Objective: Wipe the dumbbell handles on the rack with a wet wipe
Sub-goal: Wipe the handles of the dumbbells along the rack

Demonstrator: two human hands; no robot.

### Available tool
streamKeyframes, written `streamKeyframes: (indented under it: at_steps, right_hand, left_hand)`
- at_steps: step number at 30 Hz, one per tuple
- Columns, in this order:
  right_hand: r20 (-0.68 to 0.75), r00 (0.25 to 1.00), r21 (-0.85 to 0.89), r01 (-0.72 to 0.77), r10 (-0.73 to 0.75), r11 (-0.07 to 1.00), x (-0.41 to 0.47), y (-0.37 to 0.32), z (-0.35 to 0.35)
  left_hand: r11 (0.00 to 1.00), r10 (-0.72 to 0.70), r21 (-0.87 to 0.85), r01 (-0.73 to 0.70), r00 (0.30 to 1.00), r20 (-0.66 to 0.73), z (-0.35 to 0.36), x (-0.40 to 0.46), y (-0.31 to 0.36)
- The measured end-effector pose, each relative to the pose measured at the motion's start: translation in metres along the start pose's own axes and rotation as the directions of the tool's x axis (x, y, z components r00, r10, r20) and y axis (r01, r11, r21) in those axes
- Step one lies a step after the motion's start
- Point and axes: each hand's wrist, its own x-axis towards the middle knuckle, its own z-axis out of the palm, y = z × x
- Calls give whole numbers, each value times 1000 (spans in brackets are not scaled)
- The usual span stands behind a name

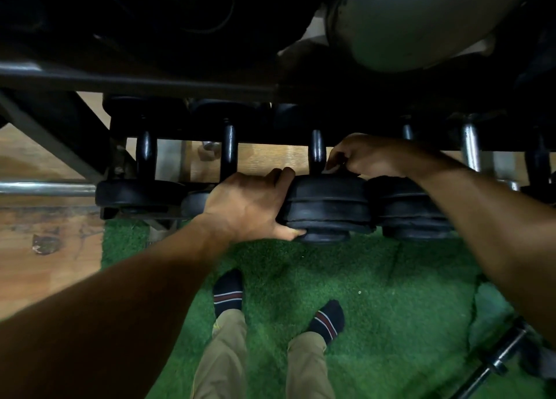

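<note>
Dumbbell (pixel 326 206): sits on the lower tier of the rack (pixel 126 81), about mid-frame, black stacked plates at the near end, handle running away from me.
Handle (pixel 316 150): dark, glossy, short, w/ my right hand at its near end by the plates.
Left hand (pixel 249 207): fingers curled round the left side of the near plate stack, thumb under the end cap. I read that as steadying it so it can't roll.
Right hand (pixel 365 158): fingers bunched together at the base of the handle, pinching something small & dark. Wet wipe: can't tell, too dim to make out.
Weight: looks heavy, several rubber plates per end. I'd not lift it, just brace & turn it in place.
Stiffness: rigid throughout, nothing fragile.
Slip: handle looks smooth & shiny, prob slick once wet, so I'd wrap the wipe round it & twist rather than drag.
Best hold: plate rim for bracing, handle middle for wiping.
Neighbours: 2 more black handles to the left (pixel 146 155) (pixel 228 150), chrome one to the right (pixel 470 146), close together, tight reach between.
Risk: knuckles against the upper rail.
</note>
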Motion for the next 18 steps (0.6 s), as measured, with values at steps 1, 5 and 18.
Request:
streamKeyframes:
  at_steps: [1, 5, 18]
  right_hand:
    - [-18, 1000, -3, -22, 22, 1000, 6, 4, 5]
    - [5, 991, 207, -128, 130, 970, 19, 17, 18]
    - [-532, 842, 679, 360, 89, 640, 16, 18, 35]
  left_hand:
    - [1000, 1, -14, -1, 1000, 11, 0, 0, 0]
    - [998, -1, -55, 3, 1000, 31, 1, 1, -1]
    - [996, -46, -79, 52, 995, 85, 10, 4, 0]
